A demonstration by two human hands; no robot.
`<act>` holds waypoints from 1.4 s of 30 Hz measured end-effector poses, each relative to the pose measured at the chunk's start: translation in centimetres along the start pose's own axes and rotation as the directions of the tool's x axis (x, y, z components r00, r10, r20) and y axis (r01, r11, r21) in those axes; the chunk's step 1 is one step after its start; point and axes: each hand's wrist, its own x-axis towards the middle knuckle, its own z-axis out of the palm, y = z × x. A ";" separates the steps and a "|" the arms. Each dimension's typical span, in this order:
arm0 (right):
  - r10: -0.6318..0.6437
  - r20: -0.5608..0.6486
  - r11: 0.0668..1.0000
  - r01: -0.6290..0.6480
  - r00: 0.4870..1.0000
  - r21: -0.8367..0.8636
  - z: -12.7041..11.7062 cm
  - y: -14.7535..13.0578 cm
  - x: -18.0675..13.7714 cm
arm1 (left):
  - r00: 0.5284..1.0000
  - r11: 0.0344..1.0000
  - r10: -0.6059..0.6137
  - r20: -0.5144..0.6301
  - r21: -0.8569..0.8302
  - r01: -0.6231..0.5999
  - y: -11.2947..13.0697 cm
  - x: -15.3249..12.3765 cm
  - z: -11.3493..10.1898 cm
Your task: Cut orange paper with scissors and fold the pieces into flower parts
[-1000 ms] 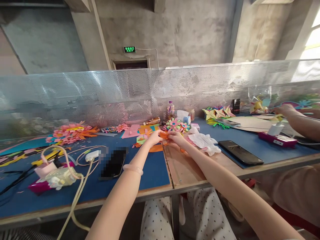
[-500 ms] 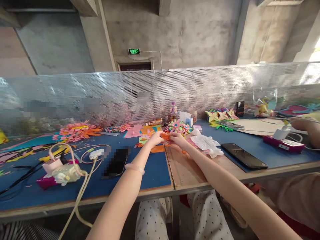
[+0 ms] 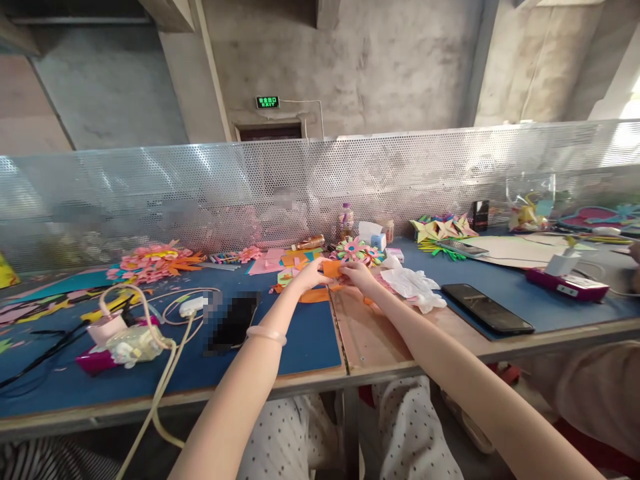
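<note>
Both my arms reach out over the workbench. My left hand (image 3: 310, 275) and my right hand (image 3: 356, 273) pinch a small orange piece of paper (image 3: 331, 268) between them, just above the table. More orange paper (image 3: 314, 296) lies flat under my hands. A multicoloured paper flower (image 3: 356, 250) sits just behind the hands. A pale bracelet (image 3: 266, 334) is on my left wrist.
A blurred phone (image 3: 231, 323) lies left of my arm, a black phone (image 3: 487, 308) to the right, with crumpled white tissue (image 3: 413, 285) between. Cables and a charger (image 3: 125, 337) are at left. Paper crafts (image 3: 153, 260) line the perforated screen (image 3: 200, 193). Another person's arm (image 3: 590, 390) is at right.
The orange paper has been turned up between my fingers and shows more of its face. The other person's hand at far right has drawn back out of view.
</note>
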 end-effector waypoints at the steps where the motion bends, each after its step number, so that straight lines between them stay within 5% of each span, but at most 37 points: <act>1: 0.005 -0.001 1.000 -0.005 1.000 0.005 -0.1 0.0 0.0 | 1.000 1.000 0.014 0.006 0.013 -0.014 -0.2 0.1 0.0; 10: 0.038 0.057 0.999 -0.039 0.998 0.029 -0.6 0.1 -0.1 | 0.996 0.992 0.089 -0.014 0.093 -0.087 0.1 -0.2 0.5; 24: 0.059 0.121 0.998 -0.058 0.991 -0.010 -0.6 0.3 -0.4 | 0.992 0.996 0.017 -0.124 0.089 -0.005 1.0 -0.7 1.0; 35: -0.127 0.263 0.989 0.141 0.957 -0.034 -0.6 -0.5 -1.2 | 0.978 0.998 -0.005 -0.209 -0.060 -0.008 0.5 -0.5 0.6; 42: -0.156 0.187 0.980 0.176 0.970 -0.096 -0.8 0.0 -0.8 | 0.978 0.984 -0.068 -0.199 -0.177 0.032 0.6 -0.9 1.1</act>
